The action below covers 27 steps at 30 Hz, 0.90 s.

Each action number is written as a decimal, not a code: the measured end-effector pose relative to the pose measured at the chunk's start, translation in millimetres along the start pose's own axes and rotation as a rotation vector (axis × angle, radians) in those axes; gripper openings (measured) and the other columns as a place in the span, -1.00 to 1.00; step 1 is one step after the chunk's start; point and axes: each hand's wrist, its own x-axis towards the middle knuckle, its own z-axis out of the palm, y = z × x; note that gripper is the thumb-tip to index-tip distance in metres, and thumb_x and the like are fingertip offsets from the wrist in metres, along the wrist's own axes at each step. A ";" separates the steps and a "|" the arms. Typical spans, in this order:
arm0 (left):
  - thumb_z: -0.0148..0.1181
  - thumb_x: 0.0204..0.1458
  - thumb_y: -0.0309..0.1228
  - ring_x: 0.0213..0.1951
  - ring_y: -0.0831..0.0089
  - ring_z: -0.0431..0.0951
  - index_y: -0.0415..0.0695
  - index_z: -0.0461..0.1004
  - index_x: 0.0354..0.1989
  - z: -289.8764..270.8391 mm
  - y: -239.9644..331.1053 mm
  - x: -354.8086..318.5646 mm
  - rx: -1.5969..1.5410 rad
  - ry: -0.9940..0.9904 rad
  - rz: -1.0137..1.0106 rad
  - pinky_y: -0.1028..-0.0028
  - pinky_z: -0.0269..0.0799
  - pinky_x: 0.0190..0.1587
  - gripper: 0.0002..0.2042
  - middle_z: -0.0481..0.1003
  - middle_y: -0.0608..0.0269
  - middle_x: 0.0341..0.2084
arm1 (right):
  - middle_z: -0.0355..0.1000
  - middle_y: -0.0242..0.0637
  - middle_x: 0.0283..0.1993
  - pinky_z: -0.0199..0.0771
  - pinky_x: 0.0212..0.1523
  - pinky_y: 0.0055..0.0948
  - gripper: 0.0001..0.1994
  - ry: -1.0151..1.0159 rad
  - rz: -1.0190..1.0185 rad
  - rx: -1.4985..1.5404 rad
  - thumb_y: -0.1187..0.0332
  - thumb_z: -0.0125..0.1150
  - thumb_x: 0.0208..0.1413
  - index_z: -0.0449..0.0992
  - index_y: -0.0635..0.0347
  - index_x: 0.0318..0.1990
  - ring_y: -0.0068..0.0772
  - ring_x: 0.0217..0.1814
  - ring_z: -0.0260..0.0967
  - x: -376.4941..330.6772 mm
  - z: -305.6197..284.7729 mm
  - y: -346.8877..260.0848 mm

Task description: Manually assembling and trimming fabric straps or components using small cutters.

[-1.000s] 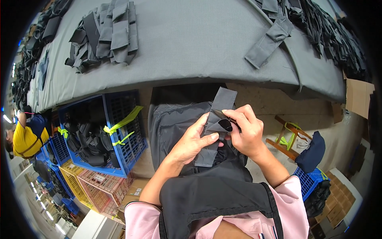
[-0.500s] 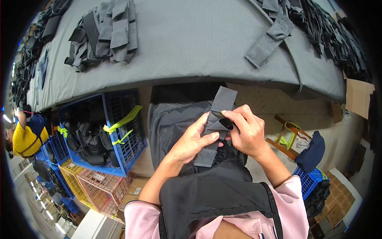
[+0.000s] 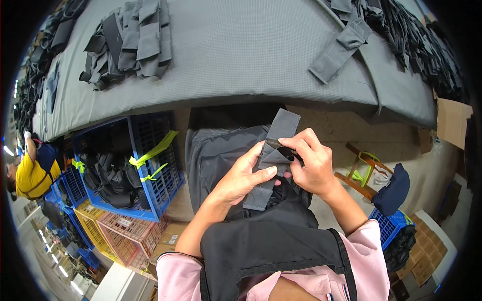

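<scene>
A grey fabric strip [image 3: 283, 125] slants across the space above my lap, with a folded, looped part at its middle. My left hand [image 3: 244, 178] grips the strip from the left, its thumb laid over the front and the other fingers behind. From the right, my right hand [image 3: 311, 163] pinches the dark loop of the fold between thumb and fingers. Both hands are closed on the same piece. Below them dark cloth [image 3: 213, 155] covers my lap. What lies inside the fold is hidden by my fingers.
Ahead is a table under grey cloth [image 3: 241, 55], with a pile of strips [image 3: 138, 42] at left, a single strip [image 3: 339, 52] and a dark heap [image 3: 422, 50] at right. Blue crates [image 3: 155, 173] with black pieces stand left. A wooden stool [image 3: 364, 170] lies right. A person in yellow [image 3: 32, 173] is far left.
My hands keep nearly the same place and hold on the strip. The right fingers have shifted slightly at the fold, and the dark loop shows a little differently.
</scene>
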 end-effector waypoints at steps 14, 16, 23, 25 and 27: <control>0.18 0.04 -0.44 -0.13 0.46 0.49 -0.17 0.19 0.17 0.0 -1.8 -1.9 -0.011 0.025 -0.012 0.44 0.45 -0.10 -0.49 0.37 0.24 -0.06 | 0.31 -0.23 -0.43 0.39 -0.53 -0.49 -0.58 0.061 0.088 0.086 0.75 0.10 -0.34 0.51 0.21 -0.21 -0.33 -0.50 0.36 -5.2 5.9 -0.1; 0.17 0.04 -0.45 -0.13 0.46 0.49 -0.17 0.19 0.17 -0.2 -3.5 -2.5 -0.019 0.028 -0.024 0.44 0.45 -0.09 -0.50 0.37 0.24 -0.05 | 0.31 -0.25 -0.42 0.40 -0.54 -0.45 -0.62 0.088 0.095 0.107 0.71 0.14 -0.30 0.50 0.20 -0.22 -0.30 -0.52 0.37 -6.1 6.3 -0.1; 0.10 0.12 -0.28 -0.08 0.22 0.49 -0.08 -0.05 0.22 -10.4 -17.4 -14.2 -0.077 0.049 0.027 0.32 0.47 -0.10 -0.42 0.30 0.01 0.09 | 0.26 -0.32 -0.33 0.37 -0.52 -0.65 -0.83 0.093 0.358 0.445 0.64 0.17 -0.05 0.49 0.31 -0.26 -0.62 -0.45 0.35 -7.4 12.8 7.6; 0.05 0.15 -0.28 -0.09 0.18 0.49 -0.06 -0.05 0.21 -13.7 -20.1 -16.4 -0.179 0.114 0.076 0.27 0.49 -0.11 -0.46 0.29 0.00 0.09 | 0.25 -0.33 -0.33 0.33 -0.50 -0.71 -0.84 0.156 0.519 0.620 0.64 0.18 -0.06 0.50 0.32 -0.26 -0.66 -0.44 0.32 -14.4 13.5 9.5; 0.00 0.18 -0.27 -0.11 0.20 0.50 -0.05 0.00 0.21 -14.1 -24.3 -17.6 -0.269 0.164 0.126 0.26 0.50 -0.12 -0.52 0.31 -0.02 0.05 | 0.26 -0.35 -0.32 0.30 -0.46 -0.69 -0.81 0.133 0.566 0.657 0.62 0.22 -0.09 0.51 0.29 -0.26 -0.66 -0.40 0.30 -24.7 14.2 11.9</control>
